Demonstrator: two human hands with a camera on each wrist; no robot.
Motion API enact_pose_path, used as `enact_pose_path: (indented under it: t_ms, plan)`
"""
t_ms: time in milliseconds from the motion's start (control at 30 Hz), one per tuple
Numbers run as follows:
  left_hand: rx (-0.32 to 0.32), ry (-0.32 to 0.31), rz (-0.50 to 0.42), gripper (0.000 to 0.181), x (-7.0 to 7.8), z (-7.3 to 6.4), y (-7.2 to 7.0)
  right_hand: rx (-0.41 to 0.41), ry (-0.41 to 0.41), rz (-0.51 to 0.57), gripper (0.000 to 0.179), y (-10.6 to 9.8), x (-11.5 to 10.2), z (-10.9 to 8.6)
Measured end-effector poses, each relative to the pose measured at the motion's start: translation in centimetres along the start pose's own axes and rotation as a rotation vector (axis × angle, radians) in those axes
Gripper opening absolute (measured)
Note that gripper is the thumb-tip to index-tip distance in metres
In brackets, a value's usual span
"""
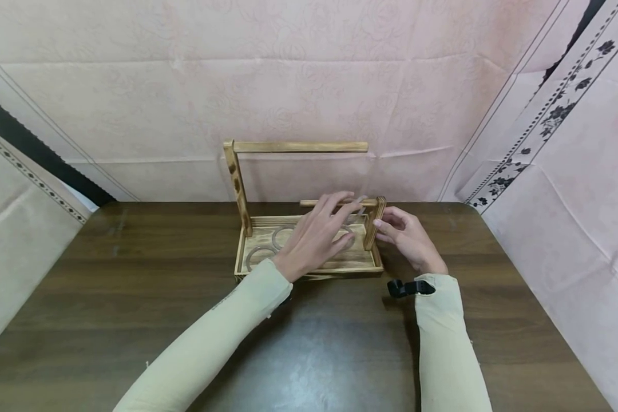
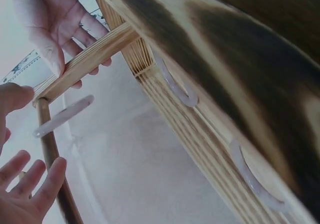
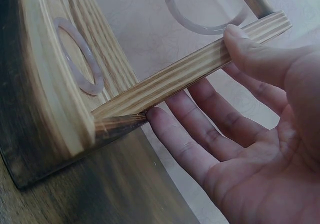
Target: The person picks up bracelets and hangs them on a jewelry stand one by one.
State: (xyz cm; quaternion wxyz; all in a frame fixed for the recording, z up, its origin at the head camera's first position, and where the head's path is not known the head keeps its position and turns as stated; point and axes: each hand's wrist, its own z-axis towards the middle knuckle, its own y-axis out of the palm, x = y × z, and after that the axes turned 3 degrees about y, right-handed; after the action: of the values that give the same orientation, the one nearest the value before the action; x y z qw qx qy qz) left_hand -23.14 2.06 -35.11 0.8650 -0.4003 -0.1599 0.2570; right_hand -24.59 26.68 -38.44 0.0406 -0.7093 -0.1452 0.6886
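A wooden jewelry stand has a tray base (image 1: 350,270), a tall post with a long upper rod (image 1: 298,147), and a short right post (image 3: 185,68) bearing a lower rod (image 2: 51,151). One pale translucent bangle (image 2: 67,115) hangs around the lower rod near the short post. My left hand (image 1: 316,234) is over the tray beside this rod, fingers spread and apart from the hanging bangle. With thumb on one side and fingers on the other, my right hand (image 1: 409,237) holds the short post. More bangles (image 3: 92,87) lie in the tray, partly hidden by my left hand.
The stand is near the back edge of the dark wooden table (image 1: 134,297). Behind it hangs a pale pink cloth (image 1: 298,97), with patterned cloth at both sides. A black strap (image 1: 412,288) is around my right wrist.
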Motion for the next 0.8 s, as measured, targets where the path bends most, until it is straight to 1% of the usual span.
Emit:
enact_pose_path:
  t_ms: [200,333,433,567,800]
  plan:
    - [0.016,0.050,0.048,0.047,-0.2,-0.6,-0.8,-0.002,-0.001,0.005,0.041,-0.1,0.1,0.0]
    - [-0.002,0.094,0.055,0.036,-0.5,-0.8,-1.2,0.000,0.002,0.011,0.040,0.0,0.1,0.0]
    - [-0.033,0.117,0.044,0.033,-0.6,-0.9,-1.5,0.000,0.003,0.015,0.039,0.0,0.1,0.0]
    - [-0.097,0.130,0.037,0.031,-0.8,-1.1,-1.8,0.001,0.000,0.014,0.039,0.0,0.2,0.0]
    - [-0.193,0.158,0.094,0.032,-1.5,-1.4,-1.9,0.002,-0.003,0.022,0.039,0.1,0.2,0.0]
